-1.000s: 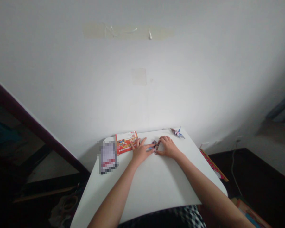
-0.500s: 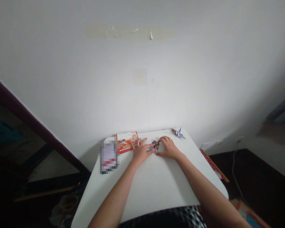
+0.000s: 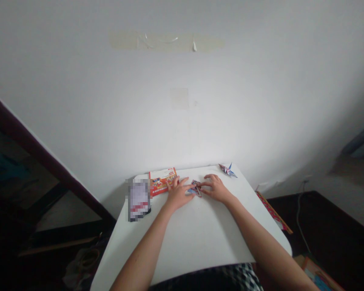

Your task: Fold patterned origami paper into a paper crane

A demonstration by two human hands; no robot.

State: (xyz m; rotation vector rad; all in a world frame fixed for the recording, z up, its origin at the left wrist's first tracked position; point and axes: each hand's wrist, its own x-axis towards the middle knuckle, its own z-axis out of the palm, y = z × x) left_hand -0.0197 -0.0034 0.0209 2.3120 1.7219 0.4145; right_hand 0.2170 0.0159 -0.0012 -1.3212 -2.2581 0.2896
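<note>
A small piece of folded patterned paper [image 3: 195, 187] lies on the white table [image 3: 200, 234] between my hands. My left hand [image 3: 177, 195] rests over its left side with fingers spread, the index finger and thumb reaching onto the paper. Its other fingertips touch a red and white printed packet [image 3: 162, 184]. From the right, my right hand [image 3: 214, 188] has its thumb and index finger on a fold at the paper's right edge, while the other fingers are bent above. The exact folds are too small to make out.
A folded paper crane [image 3: 228, 169] stands at the back right corner. At the left edge lies a phone-shaped, pixelated object [image 3: 138, 200]. The wall [image 3: 182, 133] rises directly behind the table. Along the right side, a patterned red item [image 3: 271, 210] sits below the tabletop.
My right thumb has moved up and in toward the index finger at the paper. More of the patterned paper shows between my hands. My left hand has barely shifted.
</note>
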